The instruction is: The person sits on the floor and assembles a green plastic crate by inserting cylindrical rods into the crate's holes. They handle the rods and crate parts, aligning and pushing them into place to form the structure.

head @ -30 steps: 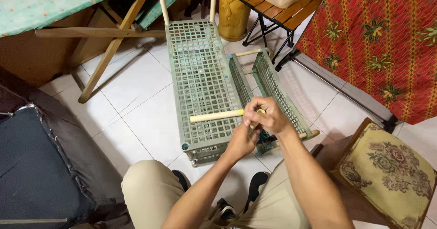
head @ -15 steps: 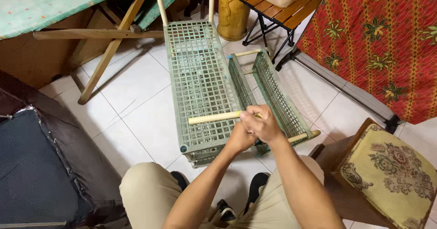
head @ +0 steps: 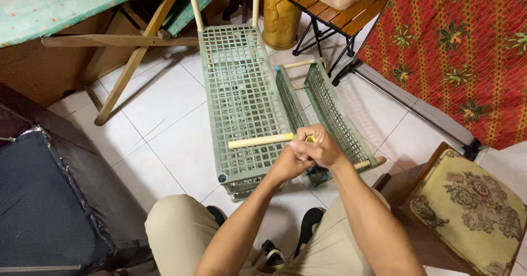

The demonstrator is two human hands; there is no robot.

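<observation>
Now | both hands clasp cream tube | over green rack

The hands hide the cream tube's right end.

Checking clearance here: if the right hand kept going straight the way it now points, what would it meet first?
The right hand points leftward along the cream plastic tube in its grip. Past the tube's end lies only the green plastic grid shelf; depth is unclear.
</observation>
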